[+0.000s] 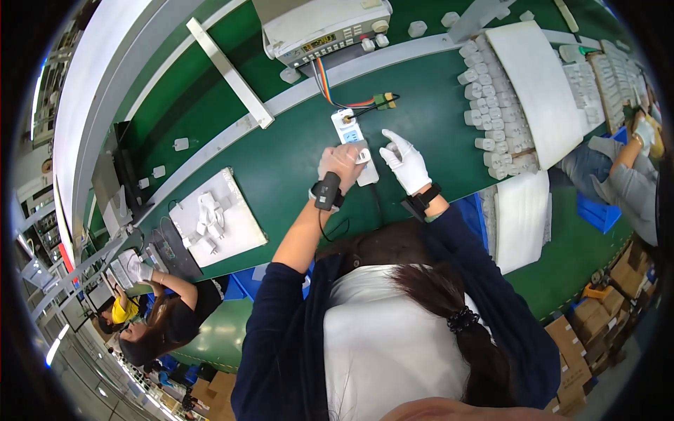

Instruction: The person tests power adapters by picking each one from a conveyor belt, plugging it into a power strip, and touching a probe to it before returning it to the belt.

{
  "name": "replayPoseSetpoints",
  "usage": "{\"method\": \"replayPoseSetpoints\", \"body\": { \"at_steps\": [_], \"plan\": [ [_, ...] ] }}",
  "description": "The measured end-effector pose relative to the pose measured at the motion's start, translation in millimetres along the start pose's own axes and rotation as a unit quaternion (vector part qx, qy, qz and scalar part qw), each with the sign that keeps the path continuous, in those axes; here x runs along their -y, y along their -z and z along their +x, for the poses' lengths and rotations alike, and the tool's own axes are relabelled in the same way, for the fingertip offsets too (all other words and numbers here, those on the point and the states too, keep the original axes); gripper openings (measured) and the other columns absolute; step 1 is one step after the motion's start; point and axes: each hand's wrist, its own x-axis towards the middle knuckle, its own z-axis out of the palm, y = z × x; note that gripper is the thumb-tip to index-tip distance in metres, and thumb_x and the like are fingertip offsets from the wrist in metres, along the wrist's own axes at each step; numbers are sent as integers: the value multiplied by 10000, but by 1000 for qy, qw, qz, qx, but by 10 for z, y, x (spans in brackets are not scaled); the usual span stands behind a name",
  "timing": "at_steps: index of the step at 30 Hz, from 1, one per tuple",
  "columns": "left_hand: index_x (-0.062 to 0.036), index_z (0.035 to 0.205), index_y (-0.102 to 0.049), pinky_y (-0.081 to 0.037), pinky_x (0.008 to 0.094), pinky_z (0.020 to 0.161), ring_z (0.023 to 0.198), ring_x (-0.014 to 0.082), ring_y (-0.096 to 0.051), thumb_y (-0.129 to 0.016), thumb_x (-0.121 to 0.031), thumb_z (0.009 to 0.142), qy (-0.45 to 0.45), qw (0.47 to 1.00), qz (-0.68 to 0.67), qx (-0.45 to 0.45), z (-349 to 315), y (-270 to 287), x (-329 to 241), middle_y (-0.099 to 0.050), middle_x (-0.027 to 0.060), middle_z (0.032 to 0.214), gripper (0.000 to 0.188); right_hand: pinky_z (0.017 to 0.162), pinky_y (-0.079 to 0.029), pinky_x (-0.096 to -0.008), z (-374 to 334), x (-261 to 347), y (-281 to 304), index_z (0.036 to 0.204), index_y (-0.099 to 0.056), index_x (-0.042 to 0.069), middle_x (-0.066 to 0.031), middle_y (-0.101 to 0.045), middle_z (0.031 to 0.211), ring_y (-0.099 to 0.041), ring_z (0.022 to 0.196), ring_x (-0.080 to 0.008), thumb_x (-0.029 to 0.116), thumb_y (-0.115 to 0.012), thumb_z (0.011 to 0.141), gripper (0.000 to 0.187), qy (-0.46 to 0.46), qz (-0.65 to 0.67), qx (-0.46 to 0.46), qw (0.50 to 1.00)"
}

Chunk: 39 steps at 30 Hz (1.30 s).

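Observation:
On the green belt lies a white power strip. My bare left hand, with a black band on its wrist, is closed on a small white plug piece at the strip's near end. My right hand wears a white glove. It hovers just right of the strip with its fingers spread and nothing in it. My left fingers hide most of the plug piece.
A beige test instrument stands behind the strip, with a coloured ribbon cable leading down to it. Rows of white adapters and a white foam sheet lie to the right, and a white tray to the left. Other people work at the lower left and at the right.

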Motion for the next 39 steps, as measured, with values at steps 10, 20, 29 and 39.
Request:
{"method": "replayPoseSetpoints", "body": {
  "at_steps": [10, 20, 29, 39],
  "plan": [
    [-117, 1257, -553, -490, 340, 701, 838, 211, -596, -740, -207, 770, 30, 965, -151, -212, -33, -3, 314, -587, 85, 1112, 529, 696, -497, -340, 534, 522, -154, 1203, -633, 96, -98, -632, 873, -616, 758, -235, 186, -686, 836, 381, 133, -200, 46, 970],
    [-60, 1225, -590, -500, 277, 758, 833, 161, -591, -759, -78, 724, 125, 953, -262, -83, 540, -83, 593, -572, 85, 1138, 529, 733, -496, -407, 802, 728, -223, 981, -704, 102, -120, -655, 897, -615, 852, -328, 240, -664, 834, 206, 262, -136, 86, 952],
    [-14, 1205, -598, -500, 299, 878, 1041, 181, -620, -700, -27, 803, 107, 788, -574, -197, 574, 390, 570, -641, 109, 1113, 415, 673, -496, -391, 274, 296, -45, 943, -717, 150, -97, -650, 849, -618, 786, -295, 221, -649, 846, 138, 103, -77, 167, 977],
    [-48, 1245, -588, -503, 345, 841, 858, 276, -619, -657, -109, 824, 69, 952, 141, -263, 1383, 978, 2126, -624, 151, 1003, 431, 628, -488, -407, 151, 354, -180, 913, -692, 192, -54, -586, 729, -584, 690, -279, 225, -655, 837, 91, 254, -280, 88, 922]
  ]
}}
